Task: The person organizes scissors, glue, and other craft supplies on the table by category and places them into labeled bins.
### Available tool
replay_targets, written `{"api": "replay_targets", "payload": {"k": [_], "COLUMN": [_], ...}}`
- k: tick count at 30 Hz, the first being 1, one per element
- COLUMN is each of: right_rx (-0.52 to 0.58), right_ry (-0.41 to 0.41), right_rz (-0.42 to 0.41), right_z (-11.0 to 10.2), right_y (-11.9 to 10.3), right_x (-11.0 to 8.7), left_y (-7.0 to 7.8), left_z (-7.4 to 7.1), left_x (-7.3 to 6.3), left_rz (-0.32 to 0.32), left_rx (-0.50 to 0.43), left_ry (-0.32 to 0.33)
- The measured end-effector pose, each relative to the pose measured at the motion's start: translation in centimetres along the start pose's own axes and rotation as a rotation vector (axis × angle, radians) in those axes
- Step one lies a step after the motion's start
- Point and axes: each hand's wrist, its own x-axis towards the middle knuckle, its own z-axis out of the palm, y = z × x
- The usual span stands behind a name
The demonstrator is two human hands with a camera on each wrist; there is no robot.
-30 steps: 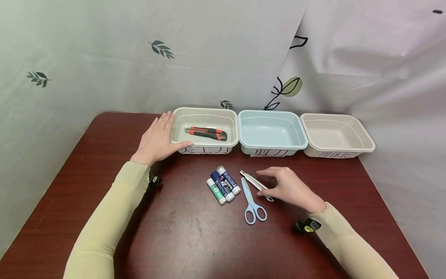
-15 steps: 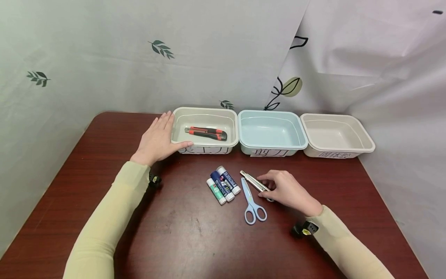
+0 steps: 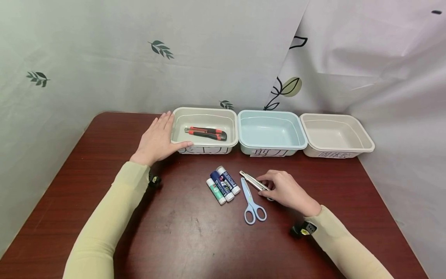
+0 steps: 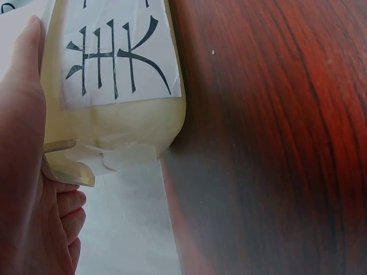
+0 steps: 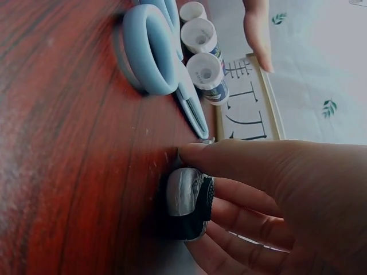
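Observation:
My right hand pinches a white-and-silver utility knife near its rear end, thumb on one side and fingers on the other. The knife lies slantwise at table level; its grey and black end shows close up in the right wrist view. Just left of it are light-blue scissors, handles towards me. My left hand rests with straight fingers at the left end of a beige bin, thumb over its front rim. Two red-and-black utility knives lie inside that bin.
Three glue sticks lie side by side, left of the scissors. A light-blue bin and another beige bin continue the row at the back of the brown table. Paper labels face forward. Behind hangs a pale leaf-patterned cloth.
My right thumb and fingers, spread around the knife a second ago, have come together on it, and the wrist has shifted slightly left. My left hand has stayed in place.

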Motion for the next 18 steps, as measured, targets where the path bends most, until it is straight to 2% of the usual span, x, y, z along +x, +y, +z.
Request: {"api": "replay_targets", "payload": {"k": [18], "right_rx": [-0.033], "right_ry": [0.035], "right_rz": [-0.057], "right_z": [0.16], "right_y": [0.16], "right_x": [-0.12], "left_y": [-0.10], "left_z": [0.12], "left_x": [0.07], "left_rz": [0.009], "left_rx": [-0.007], "left_ry": [0.006]}}
